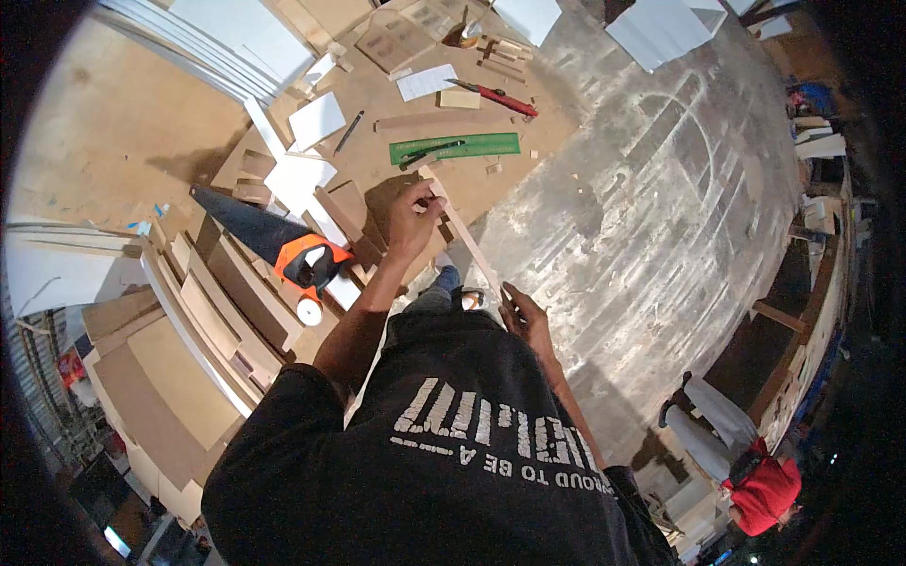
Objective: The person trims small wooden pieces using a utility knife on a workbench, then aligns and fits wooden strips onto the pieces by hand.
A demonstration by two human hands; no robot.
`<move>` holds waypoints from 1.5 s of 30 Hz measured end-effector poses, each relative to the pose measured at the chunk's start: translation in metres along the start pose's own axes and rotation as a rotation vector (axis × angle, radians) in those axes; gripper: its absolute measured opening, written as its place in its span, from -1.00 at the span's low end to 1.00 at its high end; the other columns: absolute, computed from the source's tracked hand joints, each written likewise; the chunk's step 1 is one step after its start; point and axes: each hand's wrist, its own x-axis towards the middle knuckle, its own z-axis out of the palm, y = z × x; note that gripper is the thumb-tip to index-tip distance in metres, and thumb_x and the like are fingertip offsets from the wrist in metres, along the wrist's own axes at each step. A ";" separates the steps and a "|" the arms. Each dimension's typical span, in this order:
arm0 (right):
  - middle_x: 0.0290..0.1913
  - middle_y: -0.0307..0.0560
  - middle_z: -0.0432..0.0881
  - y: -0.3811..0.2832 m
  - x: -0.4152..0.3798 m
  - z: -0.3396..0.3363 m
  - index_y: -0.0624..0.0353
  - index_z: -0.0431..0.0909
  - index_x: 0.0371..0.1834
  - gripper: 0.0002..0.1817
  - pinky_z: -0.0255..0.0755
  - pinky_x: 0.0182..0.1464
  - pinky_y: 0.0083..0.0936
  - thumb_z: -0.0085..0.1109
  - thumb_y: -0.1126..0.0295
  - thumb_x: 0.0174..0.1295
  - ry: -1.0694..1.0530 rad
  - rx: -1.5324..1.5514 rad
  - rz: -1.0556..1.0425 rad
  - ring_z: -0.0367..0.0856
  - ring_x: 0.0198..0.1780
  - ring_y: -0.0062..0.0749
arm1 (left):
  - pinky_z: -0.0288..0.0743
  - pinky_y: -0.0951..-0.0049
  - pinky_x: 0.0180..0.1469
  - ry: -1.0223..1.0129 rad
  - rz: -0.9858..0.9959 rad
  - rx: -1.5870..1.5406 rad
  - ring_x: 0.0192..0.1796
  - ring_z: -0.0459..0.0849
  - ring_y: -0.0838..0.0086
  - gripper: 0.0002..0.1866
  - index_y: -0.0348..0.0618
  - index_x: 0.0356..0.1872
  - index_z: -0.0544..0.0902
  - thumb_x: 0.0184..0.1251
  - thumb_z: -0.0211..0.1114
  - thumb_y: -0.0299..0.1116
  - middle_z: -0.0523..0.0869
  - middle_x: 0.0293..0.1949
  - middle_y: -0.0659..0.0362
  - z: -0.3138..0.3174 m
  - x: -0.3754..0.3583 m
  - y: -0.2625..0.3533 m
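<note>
A thin pale wooden strip (464,236) slants between my two hands, its far end near a green ruler (495,144). My left hand (413,219) is closed at the upper part of the strip, with thumb and fingers at its edge. My right hand (528,321) grips the lower end, close to my body. A dark slim tool (432,151) lies across the green ruler. Left of my left forearm rests a handsaw (253,228) with an orange and black handle.
A red cutter-like tool (505,98), a pen (349,132) and a paper sheet (427,82) lie on the brown board (557,123). Stacked wooden panels (203,330) stand at left. A person in a red top (766,491) is at lower right, on the scuffed floor (651,236).
</note>
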 end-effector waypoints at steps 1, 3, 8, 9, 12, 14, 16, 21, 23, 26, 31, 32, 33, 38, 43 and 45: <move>-0.09 0.03 0.63 0.001 0.003 0.005 0.23 0.48 0.28 -0.58 0.52 -0.06 -0.46 0.17 0.53 0.34 -0.002 -0.014 -0.023 0.61 -0.13 -0.36 | 0.56 0.46 -0.10 0.038 0.023 -0.006 -0.23 0.67 0.49 -0.60 -0.29 0.06 0.63 0.18 0.44 -0.48 0.72 -0.28 0.15 0.002 0.001 -0.009; -0.15 0.09 0.66 0.011 0.004 0.014 0.23 0.50 0.24 -0.61 0.54 -0.12 -0.36 0.14 0.52 0.35 0.011 -0.030 -0.088 0.66 -0.16 -0.22 | 0.56 0.46 -0.10 0.077 0.059 -0.003 -0.24 0.66 0.47 -0.61 -0.30 0.05 0.63 0.18 0.44 -0.48 0.71 -0.28 0.15 0.003 0.003 -0.019; -0.06 0.16 0.65 0.033 0.005 0.031 0.25 0.50 0.26 -0.60 0.55 -0.08 -0.37 0.15 0.49 0.36 0.013 -0.066 -0.146 0.67 -0.13 -0.20 | 0.54 0.45 -0.11 0.057 0.069 -0.032 -0.25 0.64 0.46 -0.61 -0.29 0.04 0.63 0.18 0.45 -0.45 0.70 -0.29 0.16 0.003 0.008 -0.039; -0.01 0.16 0.65 0.034 0.006 0.032 0.26 0.49 0.27 -0.60 0.56 -0.06 -0.41 0.15 0.47 0.38 -0.004 -0.067 -0.123 0.67 -0.12 -0.26 | 0.54 0.45 -0.12 0.039 0.040 -0.044 -0.26 0.64 0.46 -0.61 -0.27 0.04 0.63 0.17 0.45 -0.44 0.69 -0.30 0.16 0.002 0.009 -0.043; -0.02 0.19 0.65 0.035 0.006 0.039 0.27 0.49 0.27 -0.60 0.56 -0.05 -0.39 0.14 0.46 0.38 0.061 -0.079 -0.240 0.68 -0.10 -0.22 | 0.53 0.44 -0.14 0.019 0.012 -0.037 -0.26 0.62 0.46 -0.60 -0.24 0.05 0.64 0.17 0.46 -0.42 0.67 -0.31 0.17 -0.001 0.015 -0.050; -0.02 0.20 0.65 0.033 0.007 0.039 0.27 0.49 0.27 -0.60 0.56 -0.04 -0.39 0.14 0.46 0.38 0.040 -0.105 -0.208 0.68 -0.09 -0.21 | 0.52 0.44 -0.16 0.038 0.060 0.029 -0.26 0.62 0.46 -0.59 -0.22 0.05 0.64 0.16 0.46 -0.41 0.66 -0.33 0.18 -0.003 0.017 -0.054; -0.04 0.20 0.66 0.033 0.006 0.042 0.26 0.49 0.27 -0.60 0.56 -0.04 -0.39 0.14 0.46 0.38 0.036 -0.115 -0.194 0.69 -0.10 -0.20 | 0.51 0.44 -0.17 0.030 0.068 0.026 -0.26 0.62 0.45 -0.59 -0.23 0.05 0.64 0.16 0.47 -0.40 0.64 -0.35 0.17 -0.004 0.020 -0.056; -0.09 0.19 0.66 0.028 0.004 0.045 0.25 0.50 0.27 -0.60 0.55 -0.07 -0.39 0.14 0.48 0.36 0.072 -0.130 -0.181 0.68 -0.14 -0.20 | 0.50 0.42 -0.21 0.004 0.061 0.111 -0.30 0.60 0.46 -0.59 -0.24 0.04 0.65 0.14 0.48 -0.37 0.63 -0.37 0.16 -0.008 0.017 -0.039; -0.10 0.20 0.66 0.028 0.006 0.044 0.25 0.50 0.26 -0.59 0.55 -0.08 -0.40 0.14 0.50 0.35 0.083 -0.127 -0.212 0.68 -0.15 -0.21 | 0.50 0.44 -0.23 0.021 0.137 0.233 -0.34 0.58 0.47 -0.59 -0.25 0.03 0.65 0.15 0.47 -0.37 0.63 -0.38 0.16 -0.012 0.012 -0.017; -0.12 0.22 0.66 0.024 0.007 0.045 0.26 0.51 0.23 -0.60 0.55 -0.07 -0.29 0.12 0.54 0.31 0.090 -0.119 -0.216 0.67 -0.14 -0.01 | 0.55 0.46 -0.28 0.044 0.205 0.194 -0.38 0.65 0.48 -0.63 -0.28 0.03 0.64 0.20 0.45 -0.44 0.71 -0.40 0.15 -0.008 0.017 -0.034; -0.13 0.24 0.66 0.024 0.010 0.044 0.30 0.51 0.21 -0.61 0.54 -0.07 -0.28 0.10 0.58 0.29 0.083 -0.155 -0.260 0.66 -0.15 0.03 | 0.52 0.47 -0.23 0.018 0.092 0.117 -0.33 0.61 0.48 -0.61 -0.27 0.05 0.61 0.20 0.44 -0.44 0.65 -0.38 0.17 -0.013 0.011 -0.014; -0.14 0.22 0.66 0.026 0.010 0.044 0.31 0.51 0.22 -0.61 0.54 -0.09 -0.34 0.11 0.58 0.31 0.083 -0.145 -0.256 0.67 -0.17 -0.06 | 0.50 0.48 -0.22 0.036 0.050 0.034 -0.32 0.58 0.50 -0.61 -0.27 0.06 0.59 0.21 0.42 -0.44 0.61 -0.38 0.19 -0.011 0.014 -0.029; -0.16 0.21 0.66 0.026 0.010 0.044 0.32 0.50 0.24 -0.60 0.53 -0.11 -0.40 0.11 0.58 0.33 0.083 -0.133 -0.251 0.68 -0.19 -0.15 | 0.51 0.46 -0.21 0.058 0.124 0.067 -0.30 0.60 0.48 -0.62 -0.27 0.05 0.59 0.20 0.41 -0.46 0.62 -0.35 0.17 -0.013 0.012 -0.030; -0.12 0.25 0.66 0.022 0.011 0.042 0.32 0.51 0.21 -0.60 0.54 -0.07 -0.30 0.09 0.59 0.29 0.077 -0.129 -0.261 0.67 -0.15 0.01 | 0.55 0.31 -0.07 -0.082 0.356 0.432 -0.17 0.66 0.27 -0.63 -0.28 -0.02 0.55 0.12 0.40 -0.52 0.65 -0.21 0.04 -0.032 -0.031 0.025; -0.17 0.16 0.66 0.006 0.006 0.034 0.31 0.51 0.23 -0.61 0.53 -0.10 -0.38 0.10 0.51 0.33 0.099 -0.067 -0.186 0.67 -0.20 -0.15 | 0.52 0.19 0.05 -0.041 0.313 0.422 -0.01 0.62 0.09 -0.66 -0.28 -0.07 0.57 0.12 0.41 -0.49 0.61 -0.12 0.00 -0.012 -0.035 -0.005; -0.19 0.10 0.66 0.004 0.006 0.029 0.31 0.50 0.25 -0.60 0.52 -0.11 -0.45 0.11 0.46 0.36 0.130 -0.089 -0.196 0.65 -0.22 -0.26 | 0.51 0.18 0.07 -0.077 0.316 0.451 0.02 0.60 0.08 -0.67 -0.26 -0.06 0.59 0.14 0.40 -0.47 0.60 -0.08 0.00 -0.013 -0.035 -0.004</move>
